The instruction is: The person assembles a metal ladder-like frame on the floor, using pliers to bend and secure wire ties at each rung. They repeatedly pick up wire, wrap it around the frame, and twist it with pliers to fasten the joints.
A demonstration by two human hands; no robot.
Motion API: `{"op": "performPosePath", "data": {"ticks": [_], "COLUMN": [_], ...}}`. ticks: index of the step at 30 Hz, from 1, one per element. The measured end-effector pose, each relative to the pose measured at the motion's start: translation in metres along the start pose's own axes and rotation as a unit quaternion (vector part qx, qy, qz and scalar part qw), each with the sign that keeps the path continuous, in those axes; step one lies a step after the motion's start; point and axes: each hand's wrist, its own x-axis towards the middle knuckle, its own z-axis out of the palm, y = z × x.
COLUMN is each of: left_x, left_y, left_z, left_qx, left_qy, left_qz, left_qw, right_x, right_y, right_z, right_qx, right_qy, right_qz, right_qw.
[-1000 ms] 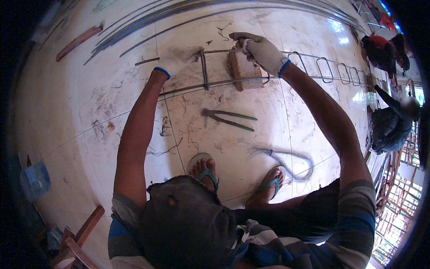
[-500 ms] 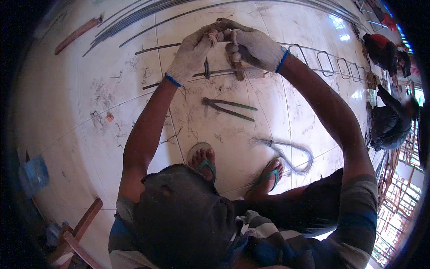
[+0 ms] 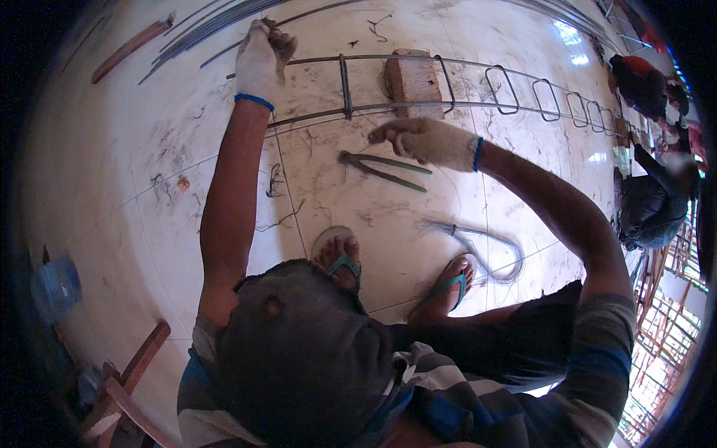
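left hand (image 3: 261, 61): i see a knitted white glove with blue cuff, fingers closed around the far left end of the rebar cage (image 3: 463, 82).
right hand (image 3: 429, 140): same glove, fingers curled loosely, holding nothing, just over the pincers (image 3: 382, 170).
rebar cage: thin rusty steel rods with rectangular stirrups, long axis left to right on the far floor.
wooden block (image 3: 412, 76): rough, under the cage.
pincers: dark metal, green handles pointing right.

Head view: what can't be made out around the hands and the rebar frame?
- Left hand: glove hides whether it grips the rebar frame end.
- Right hand: fingertip contact with anything unclear, above the pincers.
- Frame's far right: shrunk and bent by fisheye rim.
- Brick: contact with the frame unclear.
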Motion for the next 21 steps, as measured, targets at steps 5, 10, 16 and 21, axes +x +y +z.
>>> {"op": "performPosePath", "data": {"ticks": [5, 10, 16, 21], "left_x": [-0.053, -0.096, -0.102, -0.123], "left_y": [-0.010, -0.027, -0.009, -0.023], "left_z": [0.007, 0.018, -0.004, -0.003], "left_qx": [-0.032, 0.134, 0.530, 0.563], "left_qy": [-0.090, -0.228, -0.323, -0.330], "left_qz": [0.000, -0.150, -0.101, -0.111], "left_qw": [0.995, 0.953, 0.777, 0.749], "right_x": [-0.008, -0.014, -0.039, -0.040], "right_y": [0.003, 0.006, 0.019, -0.003], "right_z": [0.005, 0.004, -0.010, -0.044], "right_qx": [0.116, -0.040, -0.421, -0.342], "right_qy": [0.024, -0.009, 0.071, 0.161], "right_qz": [0.024, 0.088, -0.050, -0.148], "right_qw": [0.993, 0.995, 0.903, 0.914]}}
